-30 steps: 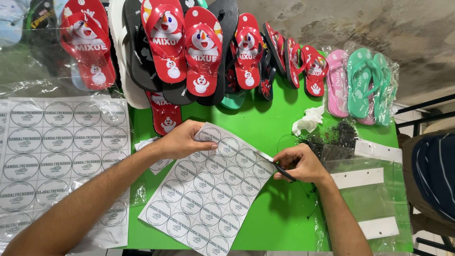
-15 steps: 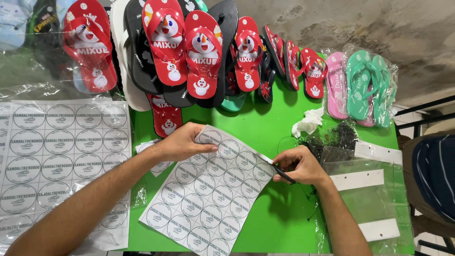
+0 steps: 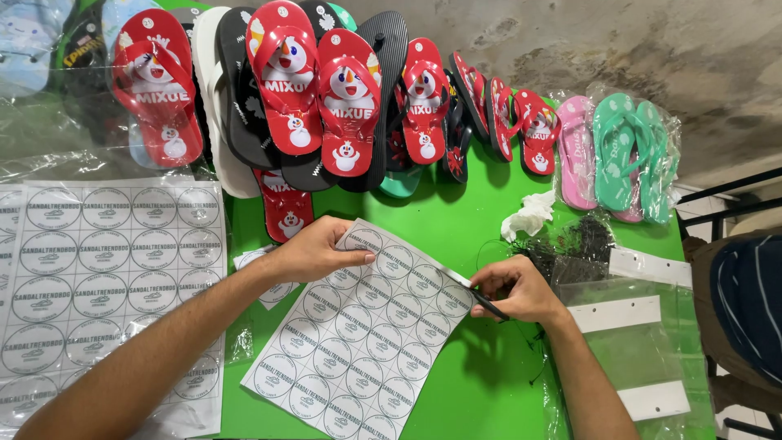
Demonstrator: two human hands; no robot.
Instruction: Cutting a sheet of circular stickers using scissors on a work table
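Observation:
A white sheet of round stickers (image 3: 362, 326) lies tilted on the green table (image 3: 456, 220). My left hand (image 3: 314, 248) presses flat on the sheet's upper left corner. My right hand (image 3: 517, 289) is at the sheet's right edge, fingers closed around a thin black tool (image 3: 481, 297) whose tip meets that edge. Whether the tool is a blade or a pen I cannot tell.
Red cartoon flip-flops (image 3: 281, 77), black ones and pink and green pairs (image 3: 623, 155) line the far edge. A larger sticker sheet (image 3: 106, 269) lies left. Clear plastic bags (image 3: 631, 322), a white tissue (image 3: 529, 213) and black ties (image 3: 582, 240) lie right. A person in a striped top (image 3: 749, 314) sits far right.
Almost nothing has changed. My right hand has edged slightly along the sheet's right edge; my left hand stays pressed on the sheet.

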